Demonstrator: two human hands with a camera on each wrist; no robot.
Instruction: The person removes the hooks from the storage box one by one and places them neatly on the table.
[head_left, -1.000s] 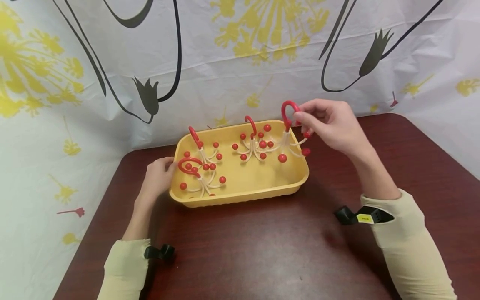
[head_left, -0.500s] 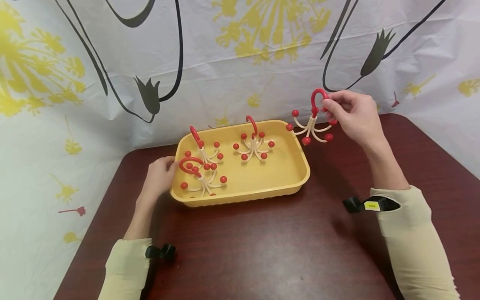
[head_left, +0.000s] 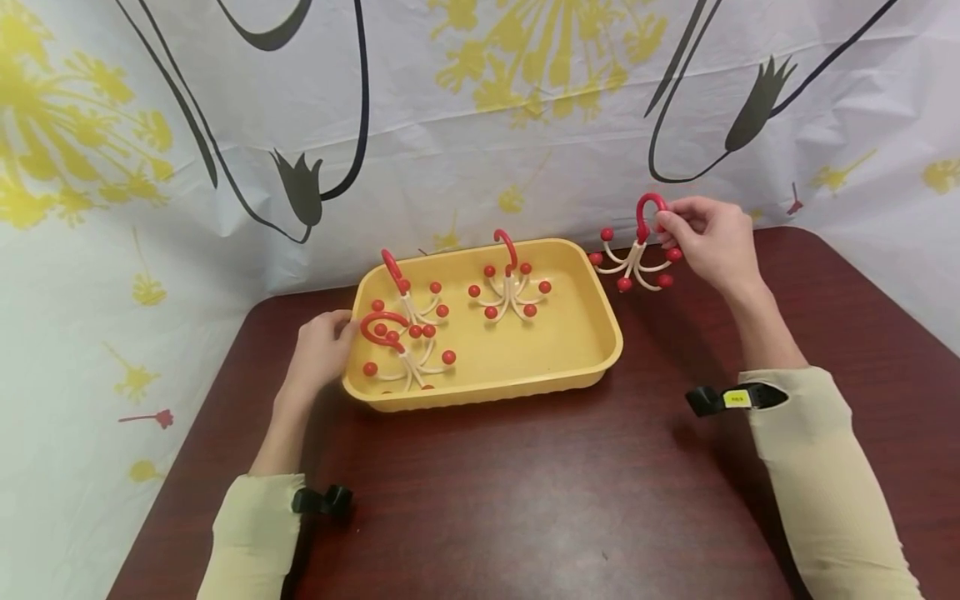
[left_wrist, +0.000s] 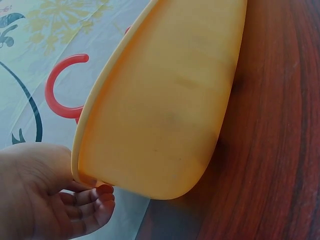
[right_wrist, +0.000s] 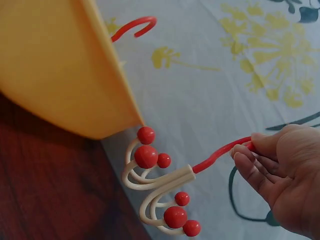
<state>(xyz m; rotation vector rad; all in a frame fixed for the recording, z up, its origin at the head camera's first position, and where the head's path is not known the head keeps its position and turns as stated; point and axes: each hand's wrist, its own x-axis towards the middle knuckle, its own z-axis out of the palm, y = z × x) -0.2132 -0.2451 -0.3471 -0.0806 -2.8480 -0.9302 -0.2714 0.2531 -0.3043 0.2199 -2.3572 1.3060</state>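
Note:
A swivel hanging hook, red at its crook, with several curved cream arms tipped in red balls, hangs from my right hand. Thumb and fingers pinch its red crook, seen also in the right wrist view. It is above the table, just past the right end of a yellow plastic tub. My left hand holds the tub's left end, fingers curled at the rim corner in the left wrist view. Three similar hooks are inside: one upright near the middle, two tilted and overlapping at the left, including the front hook.
The dark reddish wooden table extends in front of the tub and to both sides. Behind it hangs a white sheet printed with yellow and grey flowers. Black wrist cameras sit by both sleeves, one on the right.
My right hand has carried its hanging hook from over the tub's right end outward to the right, then slightly lower. The left hand keeps its hold on the tub.

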